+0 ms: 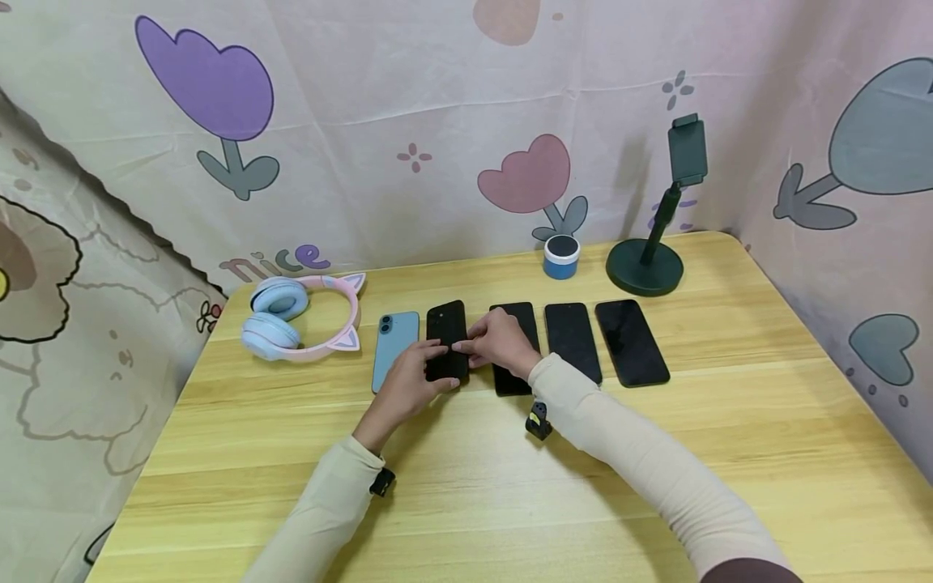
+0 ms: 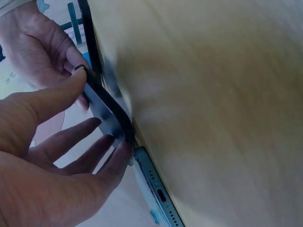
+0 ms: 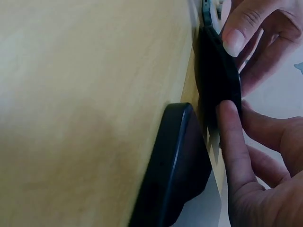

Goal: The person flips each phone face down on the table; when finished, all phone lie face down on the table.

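A black phone (image 1: 446,320), camera side up, is between both hands, second from the left in a row of phones. My left hand (image 1: 411,379) holds it near the lower end; in the left wrist view the thumb (image 2: 75,90) is on one edge and fingertips are on the opposite edge. My right hand (image 1: 504,342) pinches its right edge. In the right wrist view the phone (image 3: 210,75) is tilted, one long side raised off the table. A light blue phone (image 1: 394,344) lies just left of it, partly behind my left hand. A dark phone (image 1: 513,385) lies under my right hand.
Two more dark phones (image 1: 572,332) (image 1: 632,344) lie to the right. Pink and blue cat-ear headphones (image 1: 277,332) are at the left. A blue and white round container (image 1: 561,263) and a dark green phone stand (image 1: 645,267) stand at the table's back, before a patterned curtain (image 1: 408,97).
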`<move>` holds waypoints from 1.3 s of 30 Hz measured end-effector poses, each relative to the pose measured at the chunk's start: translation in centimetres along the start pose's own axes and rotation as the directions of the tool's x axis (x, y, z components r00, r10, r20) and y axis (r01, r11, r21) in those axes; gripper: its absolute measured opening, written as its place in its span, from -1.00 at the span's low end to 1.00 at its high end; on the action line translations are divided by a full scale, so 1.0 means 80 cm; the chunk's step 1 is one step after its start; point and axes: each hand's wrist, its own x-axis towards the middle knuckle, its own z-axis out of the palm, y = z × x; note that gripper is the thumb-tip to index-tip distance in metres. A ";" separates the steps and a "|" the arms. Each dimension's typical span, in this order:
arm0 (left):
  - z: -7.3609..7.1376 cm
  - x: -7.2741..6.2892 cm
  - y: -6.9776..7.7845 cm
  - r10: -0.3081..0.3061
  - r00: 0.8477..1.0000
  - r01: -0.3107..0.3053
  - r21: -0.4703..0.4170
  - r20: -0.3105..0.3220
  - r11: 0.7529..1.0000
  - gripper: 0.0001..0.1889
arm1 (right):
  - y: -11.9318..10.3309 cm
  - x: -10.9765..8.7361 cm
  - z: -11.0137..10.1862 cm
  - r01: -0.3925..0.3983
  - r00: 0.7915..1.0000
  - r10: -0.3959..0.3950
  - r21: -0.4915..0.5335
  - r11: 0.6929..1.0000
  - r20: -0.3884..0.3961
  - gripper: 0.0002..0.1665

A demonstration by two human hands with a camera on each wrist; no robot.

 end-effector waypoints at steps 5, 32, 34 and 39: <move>0.001 0.000 0.000 0.009 1.000 -0.009 0.018 0.010 1.000 -0.41 | -0.002 -0.002 0.001 0.020 1.000 -0.017 -0.153 0.988 0.019 -0.77; -0.006 0.006 0.018 -0.066 0.998 0.066 0.003 -0.010 0.998 -0.35 | -0.027 -0.015 -0.051 0.055 0.998 -0.041 -0.313 0.948 0.052 -0.46; -0.004 0.008 0.022 -0.072 0.997 0.072 -0.002 -0.006 0.997 -0.35 | -0.028 -0.017 -0.058 0.049 0.998 -0.034 -0.339 0.940 0.049 -0.44; 0.006 0.014 0.031 -0.061 0.998 0.061 0.010 0.001 0.998 -0.38 | -0.027 -0.023 -0.074 0.017 1.000 -0.006 -0.379 0.925 0.029 -0.36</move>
